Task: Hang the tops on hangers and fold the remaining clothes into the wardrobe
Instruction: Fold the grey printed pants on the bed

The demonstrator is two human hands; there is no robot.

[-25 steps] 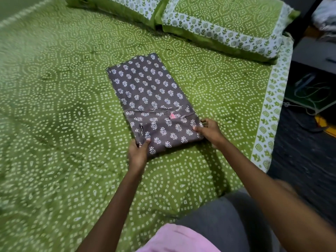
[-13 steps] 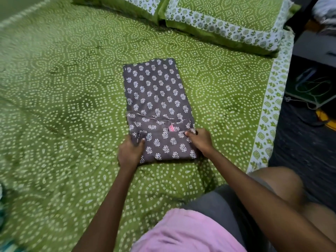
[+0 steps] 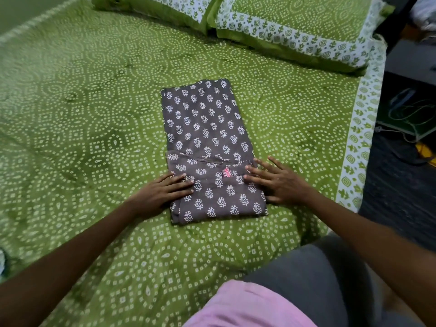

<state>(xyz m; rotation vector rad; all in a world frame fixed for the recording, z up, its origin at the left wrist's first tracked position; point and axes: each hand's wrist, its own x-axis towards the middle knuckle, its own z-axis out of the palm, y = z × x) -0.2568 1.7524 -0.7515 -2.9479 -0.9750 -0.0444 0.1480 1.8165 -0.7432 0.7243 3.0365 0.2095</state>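
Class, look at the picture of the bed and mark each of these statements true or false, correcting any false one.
1. The grey printed garment lies folded on the green bedsheet. True.
2. The left hand grips a hanger. False: it rests flat on the garment's left edge, fingers straight.
3. The right hand lies with fingers spread on the garment's right side. True.
4. A pink label shows between the hands. True.
5. The pillows sit on top of the garment. False: they lie apart at the bed's far end.
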